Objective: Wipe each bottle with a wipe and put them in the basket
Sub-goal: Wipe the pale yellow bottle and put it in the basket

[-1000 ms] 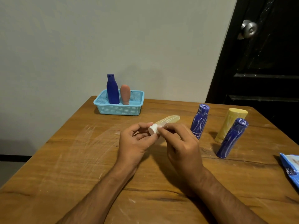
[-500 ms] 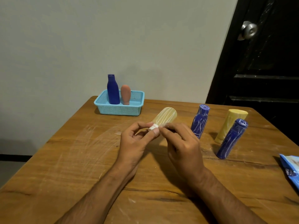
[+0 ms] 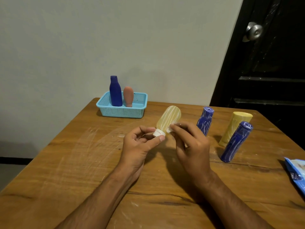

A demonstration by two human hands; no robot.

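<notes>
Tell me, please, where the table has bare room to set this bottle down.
The wood left of the left hand, in front of the basket, is bare, as is the near edge around the forearms. The right side is crowded: three standing bottles and the wipes pack.

— Any writing you can read here?

— None that reads. The blue packet (image 3: 296,175) at the counter's four o'clock edge carries a line of white script, but it is cut off by the frame and too blurred to make out.

— And the bottles?

— The two blue bottles (image 3: 205,120) (image 3: 236,142) at two o'clock bear only white scribbles, not letters. The white cap (image 3: 158,133) shows a thin red mark, unreadable.
</notes>
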